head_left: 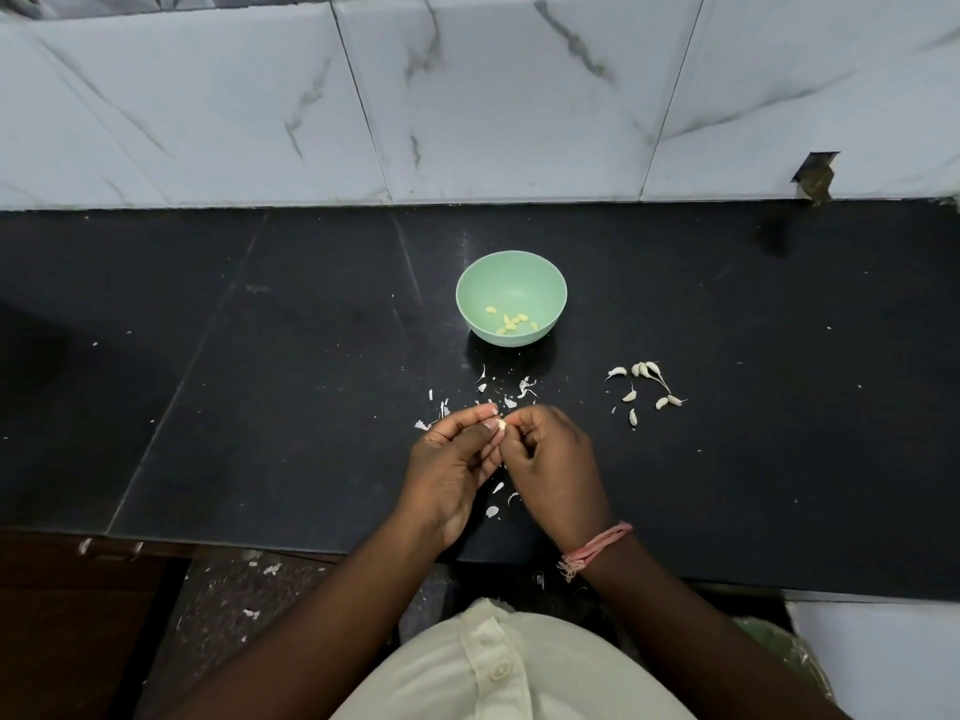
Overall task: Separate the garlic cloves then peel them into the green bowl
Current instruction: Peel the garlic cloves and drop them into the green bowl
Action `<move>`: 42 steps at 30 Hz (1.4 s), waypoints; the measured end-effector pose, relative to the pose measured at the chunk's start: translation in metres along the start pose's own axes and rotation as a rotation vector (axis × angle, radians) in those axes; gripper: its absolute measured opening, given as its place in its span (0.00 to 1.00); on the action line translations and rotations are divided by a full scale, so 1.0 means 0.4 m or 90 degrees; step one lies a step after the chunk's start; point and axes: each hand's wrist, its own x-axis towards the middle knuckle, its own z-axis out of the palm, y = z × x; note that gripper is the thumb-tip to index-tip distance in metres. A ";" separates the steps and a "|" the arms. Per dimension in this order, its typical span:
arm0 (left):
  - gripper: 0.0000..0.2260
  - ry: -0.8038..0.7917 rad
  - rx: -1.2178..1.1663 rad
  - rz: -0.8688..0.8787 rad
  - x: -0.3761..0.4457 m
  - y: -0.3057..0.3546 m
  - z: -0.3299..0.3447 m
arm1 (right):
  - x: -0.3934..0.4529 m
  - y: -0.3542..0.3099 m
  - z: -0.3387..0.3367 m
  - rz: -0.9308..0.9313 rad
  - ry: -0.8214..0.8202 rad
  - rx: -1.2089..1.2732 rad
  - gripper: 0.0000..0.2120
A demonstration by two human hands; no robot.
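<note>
A green bowl stands on the black counter with several peeled yellowish cloves in its bottom. Below the bowl, my left hand and my right hand meet over the counter, both pinching one small garlic clove between the fingertips; most of it is hidden by the fingers. Several unpeeled white cloves lie loose to the right of the bowl, apart from both hands.
Bits of white garlic skin are scattered between the bowl and my hands, and more under my wrists. A marble-tiled wall rises behind the counter. The counter's front edge runs just below my wrists.
</note>
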 end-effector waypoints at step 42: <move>0.07 0.018 -0.005 0.057 0.001 -0.010 -0.001 | 0.021 0.016 -0.001 0.004 -0.066 0.051 0.02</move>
